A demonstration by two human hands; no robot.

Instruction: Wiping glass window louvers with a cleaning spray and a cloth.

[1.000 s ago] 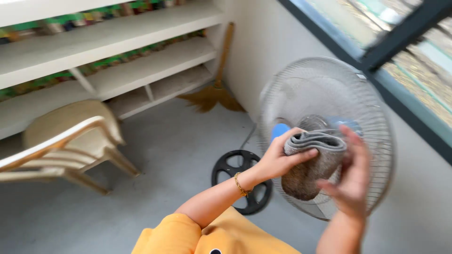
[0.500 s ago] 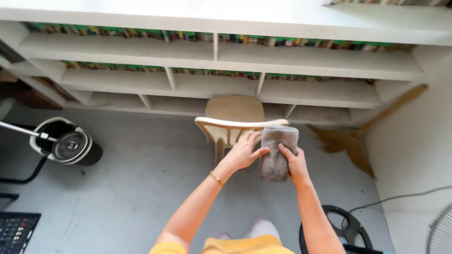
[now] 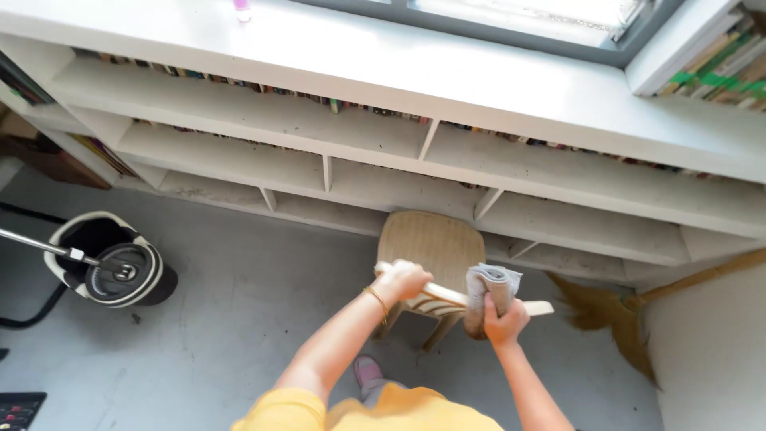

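Long white wooden shelving runs along the wall under the window, and on the grey floor before it stands a beige plastic chair with a slatted back, between a black-and-white mop bucket far off to the left and a straw broom leaning at the right. The left hand is clenched around the chair's top rail. The right hand grips a folded grey cloth, pressed against that same rail just beside it.

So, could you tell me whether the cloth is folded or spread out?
Folded: the grey cloth is bunched into layers, gripped in the right hand against the chair.
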